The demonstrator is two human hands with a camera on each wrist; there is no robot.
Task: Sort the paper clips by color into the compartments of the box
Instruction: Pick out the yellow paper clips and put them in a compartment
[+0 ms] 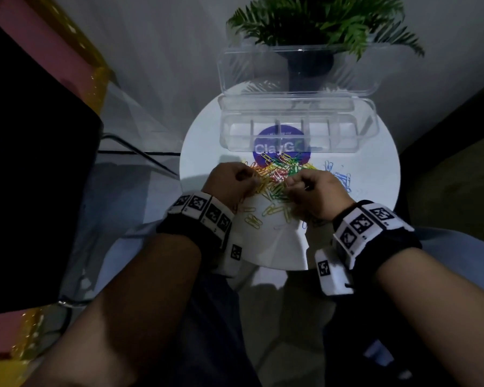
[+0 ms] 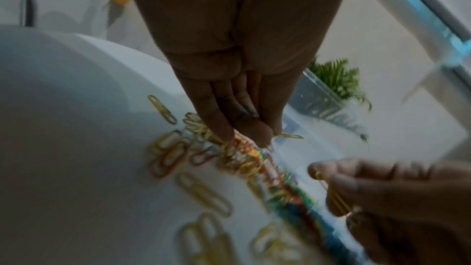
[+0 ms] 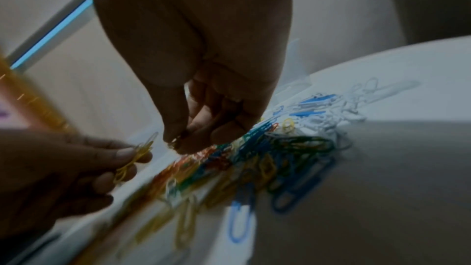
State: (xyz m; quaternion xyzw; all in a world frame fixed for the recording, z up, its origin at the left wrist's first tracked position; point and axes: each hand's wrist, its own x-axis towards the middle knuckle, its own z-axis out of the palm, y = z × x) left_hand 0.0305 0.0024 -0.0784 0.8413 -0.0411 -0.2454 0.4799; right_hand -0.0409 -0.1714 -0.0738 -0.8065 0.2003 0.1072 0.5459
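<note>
A mixed pile of coloured paper clips lies mid-table in front of the clear compartment box, whose lid stands open behind it. I see no clips in its compartments. My left hand hovers at the pile's left edge and pinches a few yellow clips. My right hand is at the pile's right side, fingers curled, holding yellow clips. Loose yellow clips lie near the front edge. Blue and white clips form a separate group at the right.
The round white table is small, and its front edge lies just under my wrists. A potted fern stands behind the box. A dark object fills the left side, off the table.
</note>
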